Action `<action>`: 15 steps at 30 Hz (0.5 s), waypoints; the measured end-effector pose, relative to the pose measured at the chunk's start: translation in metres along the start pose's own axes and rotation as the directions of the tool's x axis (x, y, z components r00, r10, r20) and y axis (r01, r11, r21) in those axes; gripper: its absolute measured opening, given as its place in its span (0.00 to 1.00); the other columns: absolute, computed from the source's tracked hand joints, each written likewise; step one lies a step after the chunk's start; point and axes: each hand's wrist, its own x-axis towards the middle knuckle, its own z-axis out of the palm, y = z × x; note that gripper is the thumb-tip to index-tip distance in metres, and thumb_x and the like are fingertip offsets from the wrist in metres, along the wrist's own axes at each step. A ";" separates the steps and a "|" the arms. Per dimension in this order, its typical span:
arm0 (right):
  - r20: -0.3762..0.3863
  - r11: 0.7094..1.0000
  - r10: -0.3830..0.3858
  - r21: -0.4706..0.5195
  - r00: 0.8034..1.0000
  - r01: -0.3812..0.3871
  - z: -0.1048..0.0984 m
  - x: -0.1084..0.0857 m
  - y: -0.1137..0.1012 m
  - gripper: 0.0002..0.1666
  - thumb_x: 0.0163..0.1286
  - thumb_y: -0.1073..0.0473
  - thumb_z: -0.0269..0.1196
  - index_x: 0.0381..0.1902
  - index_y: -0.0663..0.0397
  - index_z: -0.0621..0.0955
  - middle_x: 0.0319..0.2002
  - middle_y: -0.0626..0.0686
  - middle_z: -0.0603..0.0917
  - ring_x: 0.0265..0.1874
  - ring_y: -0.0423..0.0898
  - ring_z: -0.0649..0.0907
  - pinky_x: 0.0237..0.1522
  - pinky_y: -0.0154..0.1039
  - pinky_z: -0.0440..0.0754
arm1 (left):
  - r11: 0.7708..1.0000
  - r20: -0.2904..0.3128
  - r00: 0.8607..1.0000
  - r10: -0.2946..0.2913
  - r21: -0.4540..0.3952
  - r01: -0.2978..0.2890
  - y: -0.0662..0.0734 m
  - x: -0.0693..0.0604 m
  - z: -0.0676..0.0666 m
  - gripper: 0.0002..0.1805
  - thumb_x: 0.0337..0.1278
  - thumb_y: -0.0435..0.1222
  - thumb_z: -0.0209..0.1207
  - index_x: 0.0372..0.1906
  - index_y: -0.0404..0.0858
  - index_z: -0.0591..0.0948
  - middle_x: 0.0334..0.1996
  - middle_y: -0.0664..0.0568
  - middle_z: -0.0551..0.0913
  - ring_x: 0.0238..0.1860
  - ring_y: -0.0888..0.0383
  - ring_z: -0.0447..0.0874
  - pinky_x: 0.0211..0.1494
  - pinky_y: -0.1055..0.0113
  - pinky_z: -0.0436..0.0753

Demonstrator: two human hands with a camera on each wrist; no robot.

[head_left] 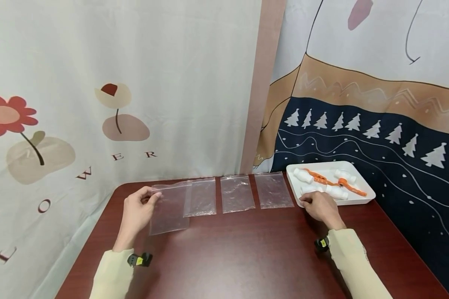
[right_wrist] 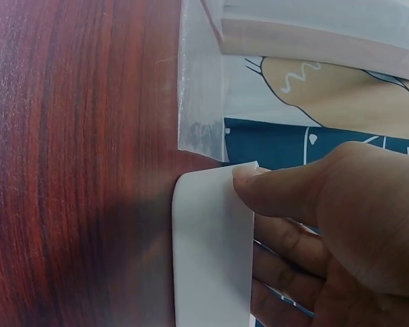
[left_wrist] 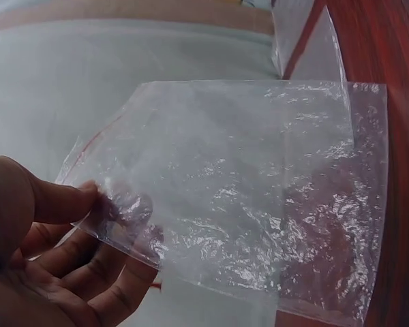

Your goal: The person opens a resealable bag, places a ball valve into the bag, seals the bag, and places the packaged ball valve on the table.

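Note:
My left hand [head_left: 138, 211] pinches a clear zip-seal bag [head_left: 170, 214] by its top corner, thumb on one side and fingers on the other. In the left wrist view the bag [left_wrist: 225, 184] hangs tilted, with a red line along its seal. My right hand [head_left: 321, 207] holds the near-left rim of a white tray [head_left: 362, 200]; the right wrist view has the thumb on the outer wall [right_wrist: 215, 245] and the fingers behind it. Inside the tray lie several white wrapped pieces [head_left: 336, 192] and orange strap-like pieces [head_left: 353, 189]. Their exact kind is unclear.
Three more clear bags lie in a row along the table's back edge: one partly behind the held bag [head_left: 203, 197], a middle one [head_left: 237, 193] and one beside the tray [head_left: 273, 191]. Printed curtains [head_left: 194, 83] hang behind the dark red table [head_left: 247, 249].

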 end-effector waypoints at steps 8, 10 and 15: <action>0.007 1.000 0.005 0.012 1.000 -0.005 0.002 -0.001 -0.002 0.09 0.69 0.58 0.66 0.43 0.52 0.90 0.42 0.57 0.91 0.38 0.55 0.86 0.40 0.55 0.84 | 0.995 0.044 0.999 0.032 -0.092 -0.027 0.018 -0.011 0.008 0.05 0.69 0.35 0.64 0.43 0.38 0.87 0.36 0.45 0.92 0.36 0.57 0.92 0.38 0.74 0.87; 0.001 1.000 0.008 0.010 1.000 -0.008 0.002 -0.001 -0.002 0.09 0.69 0.58 0.66 0.43 0.52 0.91 0.42 0.57 0.91 0.37 0.54 0.85 0.40 0.54 0.84 | 0.994 0.050 0.998 0.039 -0.109 -0.033 0.024 -0.013 0.011 0.05 0.68 0.35 0.65 0.42 0.38 0.87 0.37 0.44 0.92 0.35 0.60 0.91 0.38 0.74 0.86; -0.022 1.000 -0.001 0.009 1.000 0.001 0.003 0.000 -0.001 0.09 0.68 0.60 0.65 0.41 0.52 0.91 0.41 0.57 0.91 0.35 0.54 0.85 0.38 0.53 0.83 | 0.986 0.024 0.997 0.074 -0.155 -0.069 0.036 -0.014 0.022 0.05 0.67 0.34 0.66 0.41 0.37 0.88 0.36 0.43 0.91 0.33 0.65 0.87 0.36 0.78 0.83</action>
